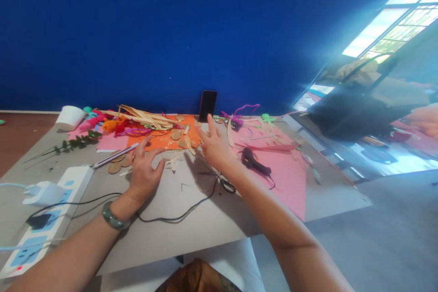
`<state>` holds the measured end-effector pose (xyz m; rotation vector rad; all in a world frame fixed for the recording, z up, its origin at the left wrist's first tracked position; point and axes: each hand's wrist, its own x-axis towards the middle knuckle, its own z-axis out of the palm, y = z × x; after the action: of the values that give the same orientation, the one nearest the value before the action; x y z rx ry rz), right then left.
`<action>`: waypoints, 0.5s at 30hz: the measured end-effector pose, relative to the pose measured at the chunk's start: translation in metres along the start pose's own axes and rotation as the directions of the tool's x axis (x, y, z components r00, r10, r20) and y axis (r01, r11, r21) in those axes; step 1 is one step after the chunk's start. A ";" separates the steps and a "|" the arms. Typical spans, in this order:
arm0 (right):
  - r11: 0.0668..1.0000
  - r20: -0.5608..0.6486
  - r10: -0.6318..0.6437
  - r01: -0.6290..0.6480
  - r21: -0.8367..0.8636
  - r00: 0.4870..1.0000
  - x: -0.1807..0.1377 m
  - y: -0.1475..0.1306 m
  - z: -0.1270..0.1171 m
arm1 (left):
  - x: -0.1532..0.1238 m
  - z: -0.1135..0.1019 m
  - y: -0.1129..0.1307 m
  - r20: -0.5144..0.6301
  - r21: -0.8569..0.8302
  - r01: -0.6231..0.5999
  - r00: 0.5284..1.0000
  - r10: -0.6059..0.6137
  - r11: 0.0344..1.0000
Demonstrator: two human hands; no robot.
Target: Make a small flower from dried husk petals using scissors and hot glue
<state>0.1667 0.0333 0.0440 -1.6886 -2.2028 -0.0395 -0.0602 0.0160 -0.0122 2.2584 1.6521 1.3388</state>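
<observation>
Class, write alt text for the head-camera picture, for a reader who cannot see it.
The left hand and right hand are spread open, empty, over a grey table with cardboard discs on orange paper, a black glue gun on pink paper, and a phone leaning against a blue wall.

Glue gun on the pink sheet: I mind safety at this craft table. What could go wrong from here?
If hot, the glue gun lying on the pink paper might scorch it; the open right hand is close by.
The black cord runs near the left hand; a snag could drag things.
The scissors lie beneath the right forearm and could nick it.
</observation>
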 end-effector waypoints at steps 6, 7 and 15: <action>0.969 0.054 -0.114 0.099 0.226 0.992 -0.026 0.002 0.008 | -0.003 0.003 -0.001 0.122 0.000 -0.070 0.990 0.069 0.998; 0.965 0.086 -0.168 0.146 0.219 0.982 -0.029 0.000 0.009 | -0.004 0.004 -0.001 0.137 -0.008 -0.085 0.987 0.086 0.996; 0.955 0.423 -0.295 0.281 0.096 0.857 -0.042 -0.033 0.017 | -0.002 0.005 -0.004 0.118 0.021 -0.063 0.991 0.061 0.998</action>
<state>0.1402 -0.0105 0.0220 -1.4367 -2.7545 0.3252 -0.0602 0.0181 -0.0186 2.3709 1.5826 1.1786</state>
